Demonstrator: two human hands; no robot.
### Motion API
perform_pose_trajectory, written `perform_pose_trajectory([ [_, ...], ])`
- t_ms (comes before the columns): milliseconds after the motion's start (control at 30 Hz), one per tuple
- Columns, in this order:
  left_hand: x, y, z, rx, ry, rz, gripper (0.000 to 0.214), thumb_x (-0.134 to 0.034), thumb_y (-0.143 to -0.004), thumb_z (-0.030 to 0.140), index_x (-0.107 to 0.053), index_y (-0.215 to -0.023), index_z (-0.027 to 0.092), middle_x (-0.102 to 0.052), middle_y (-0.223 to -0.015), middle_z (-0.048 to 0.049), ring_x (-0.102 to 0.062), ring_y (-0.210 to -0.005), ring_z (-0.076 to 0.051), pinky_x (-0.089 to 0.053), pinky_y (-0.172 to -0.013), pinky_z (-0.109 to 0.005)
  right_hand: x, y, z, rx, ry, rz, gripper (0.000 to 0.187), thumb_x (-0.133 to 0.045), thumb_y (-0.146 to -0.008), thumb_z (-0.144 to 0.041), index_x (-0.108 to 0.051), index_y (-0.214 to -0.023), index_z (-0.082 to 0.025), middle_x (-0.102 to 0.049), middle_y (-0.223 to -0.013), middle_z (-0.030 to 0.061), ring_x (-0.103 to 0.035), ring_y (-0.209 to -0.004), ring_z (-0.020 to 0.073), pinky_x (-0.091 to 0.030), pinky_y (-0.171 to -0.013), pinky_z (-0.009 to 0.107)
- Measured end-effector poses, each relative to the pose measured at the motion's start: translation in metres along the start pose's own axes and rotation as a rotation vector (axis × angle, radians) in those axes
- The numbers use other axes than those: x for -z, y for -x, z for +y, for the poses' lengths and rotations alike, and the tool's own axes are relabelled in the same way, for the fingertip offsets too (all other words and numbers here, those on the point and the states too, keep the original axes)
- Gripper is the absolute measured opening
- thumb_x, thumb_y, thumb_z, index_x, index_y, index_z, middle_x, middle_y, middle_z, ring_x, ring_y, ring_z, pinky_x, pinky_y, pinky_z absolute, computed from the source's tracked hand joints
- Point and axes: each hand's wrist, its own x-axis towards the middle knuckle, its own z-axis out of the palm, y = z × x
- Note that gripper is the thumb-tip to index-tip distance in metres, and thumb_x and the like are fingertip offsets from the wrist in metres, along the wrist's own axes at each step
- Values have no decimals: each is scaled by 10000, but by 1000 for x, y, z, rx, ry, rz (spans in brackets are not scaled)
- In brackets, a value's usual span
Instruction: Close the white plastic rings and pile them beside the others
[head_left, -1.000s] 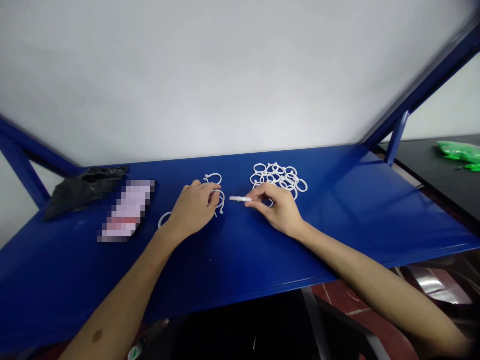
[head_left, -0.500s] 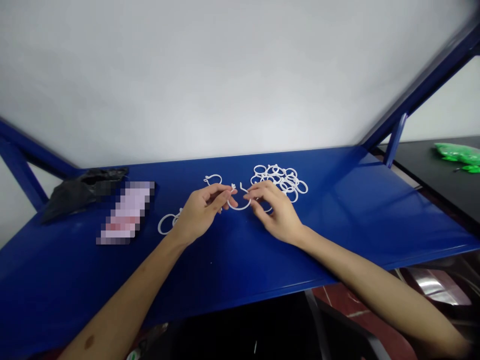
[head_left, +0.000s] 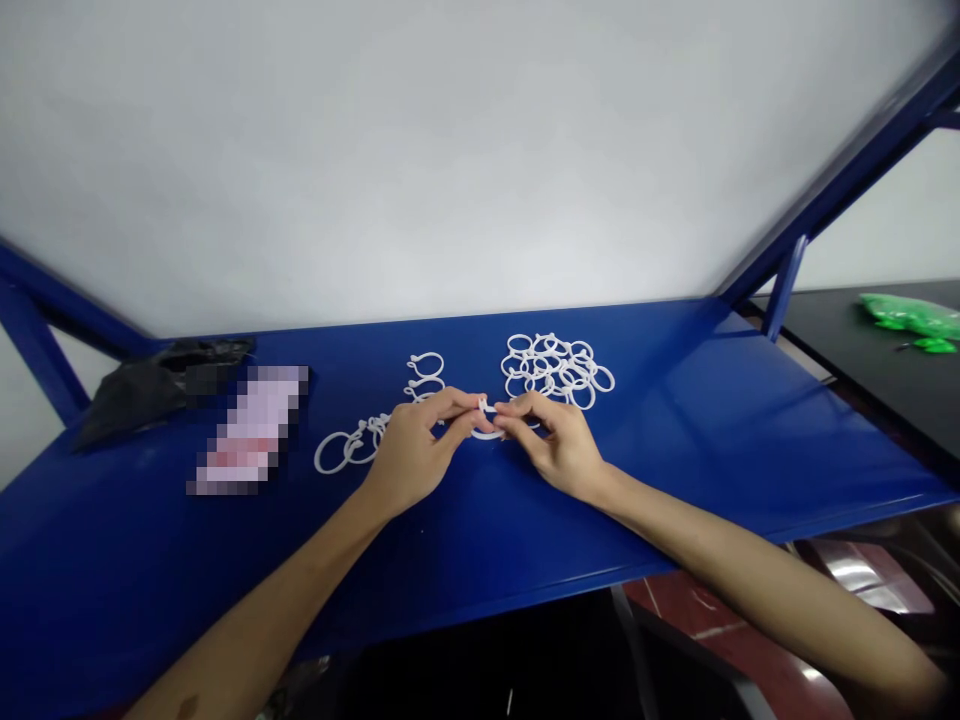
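Observation:
A white plastic ring, of the curtain-ring kind, is pinched between both hands above the table. My left hand grips the ring's left end between thumb and fingers; my right hand pinches its right end. The two ends are close together at my fingertips, and whether they are joined is hidden. Behind my right hand lies a pile of white rings. Two more rings sit one behind the other beyond my left hand, and a further group of rings lies left of it, partly covered by the hand.
The blue table backs onto a pale wall, with slanted blue metal supports at both sides. A black plastic bag and a blurred pinkish flat item lie at left. On a dark table at right rests a green package.
Both hands have come closer together and slightly toward me, bringing the ring's spread ends close to each other. The rings behind my left hand are less covered.

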Motion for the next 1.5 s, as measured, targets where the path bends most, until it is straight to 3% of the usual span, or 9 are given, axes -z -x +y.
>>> perform_pose_trajectory([
  [200,1,1,3,-90,-67,-13,159,-599,-940,341,-726,-966,249,-796,-903,3,-717,-726,-146,-484,-573,-232,10,-4,-3,228,141,-70,99,-551,-988,-188,-643,-959,-213,-749,-923,39,-726,-852,153,-586,-761,289],
  [300,4,-4,0,-119,-188,-33,219,-577,-958,388,-726,-1062,266,-783,-972,-11,-706,-828,-176,-523,-702,-287,20,-15,-8,264,261,-42,119,-556,-985,-227,-668,-946,-239,-731,-949,43,-699,-886,182,-580,-781,344],
  [400,11,-12,-14,-158,-459,-29,295,-499,-992,343,-698,-1184,241,-743,-1126,-59,-653,-1028,-234,-496,-911,-395,36,-29,-8,192,398,158,125,-585,-962,-279,-689,-900,-247,-705,-953,53,-650,-763,181,-557,-712,368],
  [467,17,-17,-27,-129,-683,-9,317,-499,-980,320,-696,-1194,195,-710,-1181,-107,-599,-1101,-286,-459,-957,-451,49,-35,1,97,485,271,133,-594,-946,-287,-691,-874,-231,-692,-913,52,-582,-632,147,-522,-637,346],
  [633,29,-23,-49,2,-917,-73,305,-479,-957,275,-718,-1120,178,-707,-1113,-137,-587,-1029,-318,-456,-850,-440,74,-44,40,-56,655,246,123,-615,-905,-281,-695,-925,-189,-705,-863,51,-587,-684,159,-489,-707,345],
  [800,31,-25,-52,-36,-901,-65,278,-468,-963,258,-737,-1008,206,-734,-1012,-113,-581,-936,-287,-428,-802,-410,70,-71,64,-128,748,53,93,-617,-866,-238,-699,-871,-196,-731,-871,50,-599,-835,202,-460,-794,369],
  [1100,41,-24,-36,-11,-827,96,292,-457,-974,291,-727,-1036,199,-740,-1026,-109,-567,-982,-312,-408,-805,-429,41,-107,65,-249,834,-142,117,-627,-790,-188,-742,-808,-187,-727,-798,86,-599,-815,240,-462,-724,384],
  [1333,40,-26,-24,-47,-690,243,207,-520,-943,280,-717,-936,216,-748,-950,-90,-575,-961,-294,-421,-825,-435,46,-95,52,-119,833,-44,149,-577,-847,-210,-712,-785,-190,-694,-794,88,-564,-824,249,-469,-817,454],
  [1500,36,-25,-16,-51,-308,198,176,-563,-931,283,-728,-943,224,-756,-909,-52,-639,-832,-208,-492,-807,-363,44,-72,33,-11,708,27,126,-593,-918,-277,-668,-841,-212,-713,-898,68,-581,-821,222,-467,-865,455],
])
